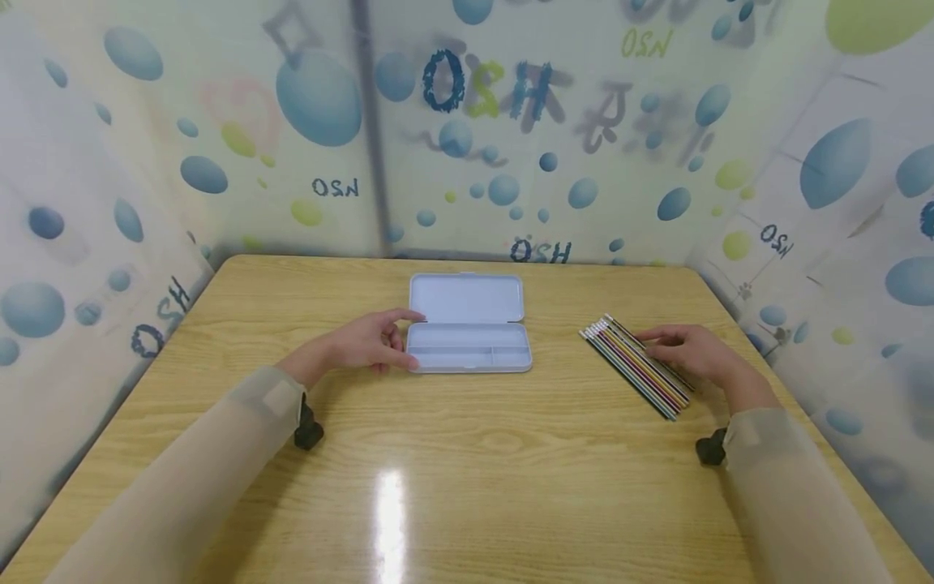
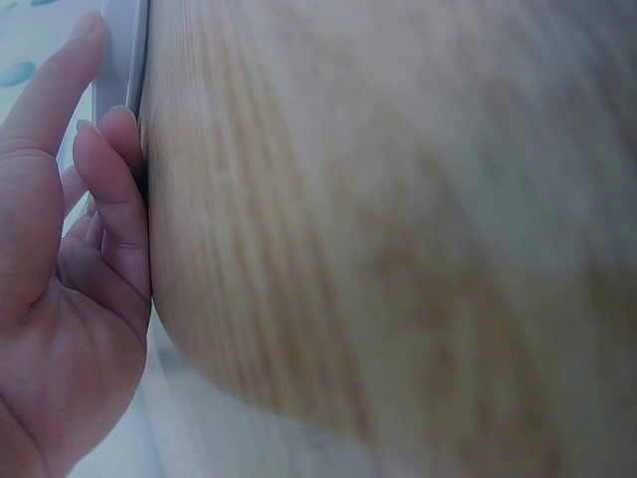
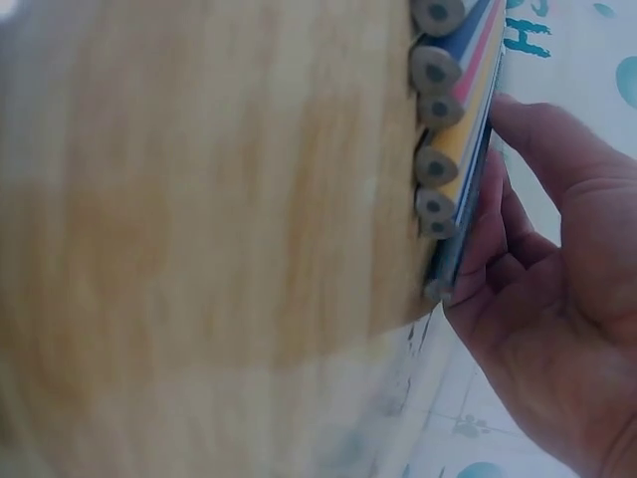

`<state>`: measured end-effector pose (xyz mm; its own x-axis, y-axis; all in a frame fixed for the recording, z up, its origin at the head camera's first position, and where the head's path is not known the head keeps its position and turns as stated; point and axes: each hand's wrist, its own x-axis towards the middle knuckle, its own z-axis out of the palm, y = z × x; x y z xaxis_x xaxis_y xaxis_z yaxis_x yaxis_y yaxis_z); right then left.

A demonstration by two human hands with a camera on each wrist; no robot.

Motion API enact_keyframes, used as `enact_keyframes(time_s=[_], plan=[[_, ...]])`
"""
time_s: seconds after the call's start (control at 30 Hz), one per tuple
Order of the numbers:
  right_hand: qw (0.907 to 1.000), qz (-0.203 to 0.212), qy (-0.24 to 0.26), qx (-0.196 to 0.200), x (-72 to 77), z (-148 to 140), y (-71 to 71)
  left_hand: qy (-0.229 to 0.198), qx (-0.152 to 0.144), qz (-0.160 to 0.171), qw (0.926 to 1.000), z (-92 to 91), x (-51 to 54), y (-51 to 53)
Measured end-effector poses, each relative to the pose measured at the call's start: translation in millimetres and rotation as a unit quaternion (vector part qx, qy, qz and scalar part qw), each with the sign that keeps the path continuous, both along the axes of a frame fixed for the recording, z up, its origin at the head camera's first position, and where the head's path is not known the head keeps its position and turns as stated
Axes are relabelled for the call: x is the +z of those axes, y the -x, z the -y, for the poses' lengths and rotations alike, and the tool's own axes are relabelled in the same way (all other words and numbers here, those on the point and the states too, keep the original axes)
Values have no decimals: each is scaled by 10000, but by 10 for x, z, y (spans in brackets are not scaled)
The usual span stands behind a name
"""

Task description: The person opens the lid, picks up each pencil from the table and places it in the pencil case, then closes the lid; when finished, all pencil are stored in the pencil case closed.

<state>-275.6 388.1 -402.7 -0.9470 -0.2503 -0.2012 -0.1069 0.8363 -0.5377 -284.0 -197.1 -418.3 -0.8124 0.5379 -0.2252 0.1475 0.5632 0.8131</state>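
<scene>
Past the tabletop's (image 1: 511, 454) far edge, the wall (image 1: 255, 219) shows 3 large letters (image 1: 484, 89): O, a seemingly reversed S, H. Similar smaller lettering (image 1: 336, 188) marks the side walls (image 1: 839, 243) too.

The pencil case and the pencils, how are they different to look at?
The pencil case is one pale colour; the pencils are many-coloured. The pencil case lies square to the far edge of the table, while the pencils slant. The left hand touches the pencil case; the right hand touches the pencils. Both lie on the table.
</scene>
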Motion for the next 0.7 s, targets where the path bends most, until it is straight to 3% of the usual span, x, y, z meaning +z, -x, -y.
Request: enact_keyframes(time_s=[0.5,0.7], plan=[[9978,-403,-522,-77,12,-2,22,-50,25,30,10000,0,-11,-1],[9983,-447,-140,-335,46,26,21,-48,61,55,10000,2,-18,4]])
